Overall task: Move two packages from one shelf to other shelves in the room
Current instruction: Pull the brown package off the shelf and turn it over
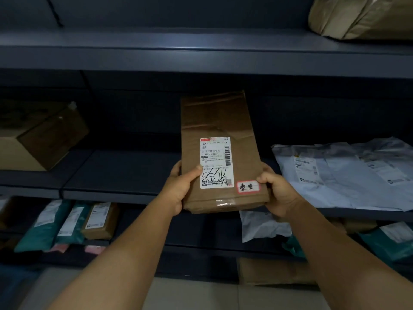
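A long brown cardboard package (220, 121) with a white shipping label and a small red-edged sticker is held flat in front of me. Its far end reaches over the middle shelf (116, 175) of a dark blue rack. My left hand (182, 186) grips its near left corner, thumb on the label. My right hand (278, 190) grips the near right corner. Whether the package's far end rests on the shelf is unclear.
A brown box (38, 139) sits at the shelf's left, and grey mailer bags (348, 173) lie at its right. A wrapped tan parcel (362, 15) is on the upper shelf (156, 50). Teal bags (44, 227), a small box (100, 220) and a white bag (263, 227) fill the lower shelf.
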Demonstrator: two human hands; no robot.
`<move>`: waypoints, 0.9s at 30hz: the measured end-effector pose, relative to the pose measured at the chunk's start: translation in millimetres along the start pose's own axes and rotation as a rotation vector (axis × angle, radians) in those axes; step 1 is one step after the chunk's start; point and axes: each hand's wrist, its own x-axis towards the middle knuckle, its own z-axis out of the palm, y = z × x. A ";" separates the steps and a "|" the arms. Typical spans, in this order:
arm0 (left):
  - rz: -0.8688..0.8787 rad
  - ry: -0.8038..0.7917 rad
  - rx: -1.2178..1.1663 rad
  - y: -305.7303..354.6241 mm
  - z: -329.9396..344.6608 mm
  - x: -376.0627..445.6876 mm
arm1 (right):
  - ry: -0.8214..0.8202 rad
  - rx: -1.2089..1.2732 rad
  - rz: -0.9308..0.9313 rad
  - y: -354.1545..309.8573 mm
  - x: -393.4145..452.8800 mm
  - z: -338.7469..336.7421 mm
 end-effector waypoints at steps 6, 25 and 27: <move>0.045 0.021 -0.008 -0.2 -3.7 -4.4 | -0.007 -0.024 0.010 -1.9 0.3 5.0; 0.103 0.155 0.083 -2.3 -3.5 -19.1 | -0.006 -0.158 0.079 -0.7 13.8 15.1; 0.110 0.180 0.082 0.5 -7.7 -20.2 | -0.017 -0.172 0.082 -1.2 16.1 20.1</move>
